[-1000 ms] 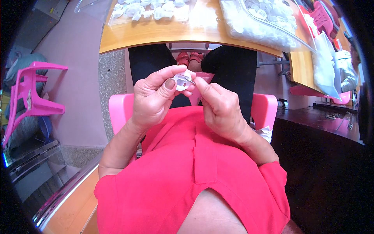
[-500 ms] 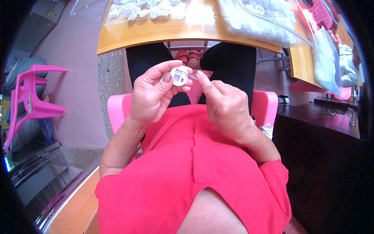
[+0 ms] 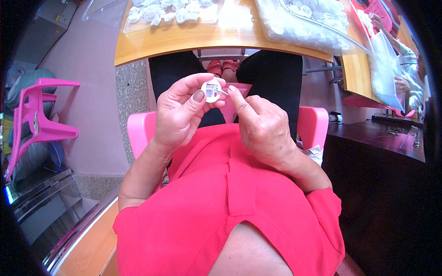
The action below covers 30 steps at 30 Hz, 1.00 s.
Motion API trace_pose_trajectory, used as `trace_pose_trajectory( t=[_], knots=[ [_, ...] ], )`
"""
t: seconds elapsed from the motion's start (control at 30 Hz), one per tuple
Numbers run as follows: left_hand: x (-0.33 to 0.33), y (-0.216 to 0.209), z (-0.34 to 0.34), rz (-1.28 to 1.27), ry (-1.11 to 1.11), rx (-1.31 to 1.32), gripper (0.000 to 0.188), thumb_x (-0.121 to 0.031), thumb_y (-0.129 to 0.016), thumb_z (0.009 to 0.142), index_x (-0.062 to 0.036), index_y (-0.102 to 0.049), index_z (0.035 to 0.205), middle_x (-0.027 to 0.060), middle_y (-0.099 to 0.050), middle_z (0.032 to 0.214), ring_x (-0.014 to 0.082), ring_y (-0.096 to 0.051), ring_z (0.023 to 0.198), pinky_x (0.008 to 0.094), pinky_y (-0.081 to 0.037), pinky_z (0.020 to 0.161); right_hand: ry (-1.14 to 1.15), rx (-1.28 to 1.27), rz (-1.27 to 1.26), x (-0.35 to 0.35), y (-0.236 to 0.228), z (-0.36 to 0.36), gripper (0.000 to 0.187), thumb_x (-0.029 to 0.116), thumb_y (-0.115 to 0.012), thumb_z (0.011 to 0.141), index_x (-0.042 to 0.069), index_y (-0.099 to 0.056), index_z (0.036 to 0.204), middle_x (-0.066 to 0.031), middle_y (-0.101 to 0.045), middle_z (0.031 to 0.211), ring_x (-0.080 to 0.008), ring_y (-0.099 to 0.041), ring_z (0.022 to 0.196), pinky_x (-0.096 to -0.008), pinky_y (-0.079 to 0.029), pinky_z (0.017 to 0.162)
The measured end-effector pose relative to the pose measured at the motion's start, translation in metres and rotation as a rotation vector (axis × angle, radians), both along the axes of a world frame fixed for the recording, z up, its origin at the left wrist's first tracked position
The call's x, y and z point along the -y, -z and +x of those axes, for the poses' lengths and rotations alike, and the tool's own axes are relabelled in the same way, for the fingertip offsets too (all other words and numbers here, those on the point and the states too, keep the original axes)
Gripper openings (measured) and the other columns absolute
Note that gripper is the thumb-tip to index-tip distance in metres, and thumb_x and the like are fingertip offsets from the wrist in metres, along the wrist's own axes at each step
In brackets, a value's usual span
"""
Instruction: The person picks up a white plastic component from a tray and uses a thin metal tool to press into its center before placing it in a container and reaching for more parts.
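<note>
Above the lap, between the knees and the red shirt (image 3: 198,184): one round white plastic disc (image 3: 213,91), pierced by several openings, its open face toward the viewer. Left hand (image 3: 177,103): thumb and fingers clasped on the disc's rim. Right hand (image 3: 267,122): fingers curled, index finger laid along one slim rod (image 3: 224,93), whose far end meets the disc's right side; the thumb's grip is hidden.

Beyond the knees: wood-toned counter (image 3: 184,43). Upon it, left, loose small white plastic pieces (image 3: 170,10) on a clear tray (image 3: 209,20); right, a clear bin (image 3: 354,46) heaped with translucent pieces (image 3: 313,18).

Far right: a co-worker's hand (image 3: 402,85), beside a translucent bag (image 3: 384,76). Far left: pink plastic chair (image 3: 43,124).
</note>
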<state>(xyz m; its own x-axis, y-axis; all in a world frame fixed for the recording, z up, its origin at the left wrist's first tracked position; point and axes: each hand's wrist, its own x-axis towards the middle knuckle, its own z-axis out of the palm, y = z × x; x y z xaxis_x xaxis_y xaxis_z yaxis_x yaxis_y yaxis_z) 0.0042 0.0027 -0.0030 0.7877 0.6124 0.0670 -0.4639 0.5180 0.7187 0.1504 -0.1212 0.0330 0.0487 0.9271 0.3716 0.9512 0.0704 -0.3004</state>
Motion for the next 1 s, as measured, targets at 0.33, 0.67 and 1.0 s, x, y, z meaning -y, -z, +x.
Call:
trace_pose_trajectory(
  t=[0.33, 0.67, 1.0],
  knots=[
    [0.0, 0.003, 0.0, 0.04, -0.004, -0.007, 0.031, -0.006, -0.054, 0.094, 0.0051, -0.053, 0.123, 0.0221, -0.061, 0.117, 0.0253, -0.064, 0.099, 0.0371, -0.053, 0.089, -0.041, 0.053, 0.027, -0.001, 0.002, 0.001, 0.05, -0.007, -0.059, 0.072, -0.005, -0.057, 0.122, -0.0088, -0.051, 0.067, -0.0199, -0.056, 0.058, -0.0335, -0.046, 0.05],
    [0.002, 0.009, 0.0, 0.091, 0.03, -0.02, 0.031, -0.005, -0.056, 0.093, 0.0051, -0.055, 0.123, 0.0212, -0.062, 0.115, 0.0239, -0.064, 0.096, 0.0357, -0.054, 0.087, -0.098, 0.167, -0.179, 0.002, -0.012, 0.009, 0.041, 0.012, -0.053, 0.081, -0.005, -0.056, 0.118, -0.0089, -0.058, 0.075, -0.0206, -0.063, 0.066, -0.0323, -0.049, 0.054],
    [0.004, 0.016, 0.002, 0.193, 0.034, -0.15, 0.026, -0.003, -0.057, 0.092, 0.0053, -0.06, 0.117, 0.0184, -0.066, 0.108, 0.0208, -0.065, 0.09, 0.0327, -0.055, 0.082, -0.159, 0.235, -0.493, -0.007, -0.034, 0.017, 0.041, 0.009, -0.056, 0.082, -0.004, -0.055, 0.121, -0.0121, -0.062, 0.077, -0.0244, -0.065, 0.068, -0.0344, -0.051, 0.057]
  ],
)
